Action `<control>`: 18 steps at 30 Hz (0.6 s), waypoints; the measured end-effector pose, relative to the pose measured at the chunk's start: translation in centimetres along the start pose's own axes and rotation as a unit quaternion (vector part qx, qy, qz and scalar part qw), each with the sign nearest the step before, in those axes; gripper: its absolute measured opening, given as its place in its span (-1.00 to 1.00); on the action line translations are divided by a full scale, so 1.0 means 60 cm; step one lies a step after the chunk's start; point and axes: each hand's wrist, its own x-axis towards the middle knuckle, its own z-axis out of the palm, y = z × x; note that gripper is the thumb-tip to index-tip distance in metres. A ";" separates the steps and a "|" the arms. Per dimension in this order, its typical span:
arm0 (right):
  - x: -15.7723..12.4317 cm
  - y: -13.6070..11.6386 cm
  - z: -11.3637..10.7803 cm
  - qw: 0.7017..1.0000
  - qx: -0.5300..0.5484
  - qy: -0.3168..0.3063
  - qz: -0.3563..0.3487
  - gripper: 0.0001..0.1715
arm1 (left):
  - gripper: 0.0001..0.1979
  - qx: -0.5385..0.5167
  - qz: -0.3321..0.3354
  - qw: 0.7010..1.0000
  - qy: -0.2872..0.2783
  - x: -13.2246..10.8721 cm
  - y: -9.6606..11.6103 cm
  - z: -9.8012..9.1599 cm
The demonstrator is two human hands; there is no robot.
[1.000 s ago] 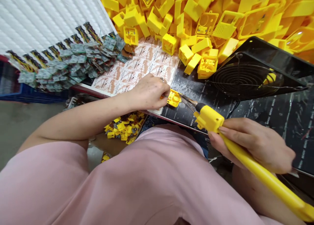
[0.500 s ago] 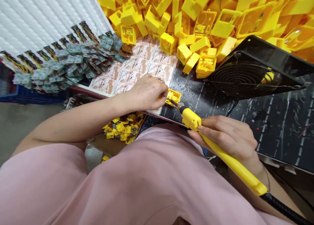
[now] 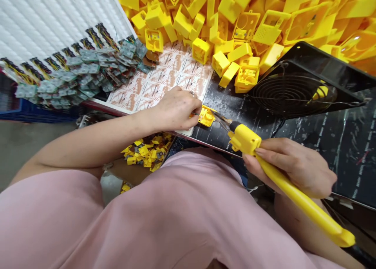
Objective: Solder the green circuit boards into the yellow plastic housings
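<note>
My left hand (image 3: pixel 176 109) rests at the table's near edge, fingers pinched on a small yellow plastic housing (image 3: pixel 207 116) that lies on the black mat (image 3: pixel 293 132). A yellow soldering iron (image 3: pixel 282 179) is gripped like a pen in my right hand (image 3: pixel 296 165). Its thin metal tip (image 3: pixel 221 119) points left and sits just right of the small housing, barely apart from it. A ring shows on my left hand.
A big heap of yellow plastic housings (image 3: pixel 235 18) fills the back of the table. A black fume fan (image 3: pixel 296 89) stands at the right. Small circuit boards with wires (image 3: pixel 76 73) lie in rows at the left, beside a printed sheet (image 3: pixel 164 81). Yellow parts (image 3: pixel 147 151) sit below the table.
Half a second ago the iron's tip was on the small housing; now my right hand has drawn it back to the right. My left hand has stayed on the housing.
</note>
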 end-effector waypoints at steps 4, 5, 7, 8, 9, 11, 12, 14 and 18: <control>0.000 0.010 0.011 0.998 -0.008 0.055 -0.040 -0.48 | -0.63 -0.022 -0.008 0.999 0.024 -0.011 -0.004 0.010; -0.003 0.012 0.014 0.998 -0.010 0.063 -0.030 -0.37 | -0.58 -0.035 -0.011 0.999 0.039 -0.016 -0.005 0.014; -0.012 0.014 0.022 0.995 -0.013 0.096 0.005 -0.24 | -0.52 -0.066 -0.016 0.995 0.069 -0.024 -0.010 0.024; -0.018 0.016 0.026 0.993 -0.016 0.116 0.023 -0.20 | -0.51 -0.077 -0.020 0.993 0.084 -0.028 -0.013 0.028; -0.024 0.016 0.030 0.990 -0.022 0.134 0.040 -0.16 | -0.51 -0.083 -0.023 0.991 0.098 -0.032 -0.016 0.032; -0.035 0.018 0.036 0.986 -0.032 0.154 0.063 -0.13 | -0.53 -0.085 -0.022 0.988 0.126 -0.038 -0.022 0.035; -0.038 0.018 0.038 0.985 -0.034 0.154 0.066 -0.14 | -0.55 -0.084 -0.015 0.987 0.136 -0.041 -0.025 0.036; -0.042 0.017 0.040 0.985 -0.038 0.147 0.076 -0.19 | -0.61 -0.083 0.006 0.986 0.147 -0.046 -0.029 0.035; -0.035 0.014 0.039 0.985 -0.050 0.145 0.079 -0.33 | -0.67 -0.066 0.030 0.986 0.147 -0.049 -0.029 0.038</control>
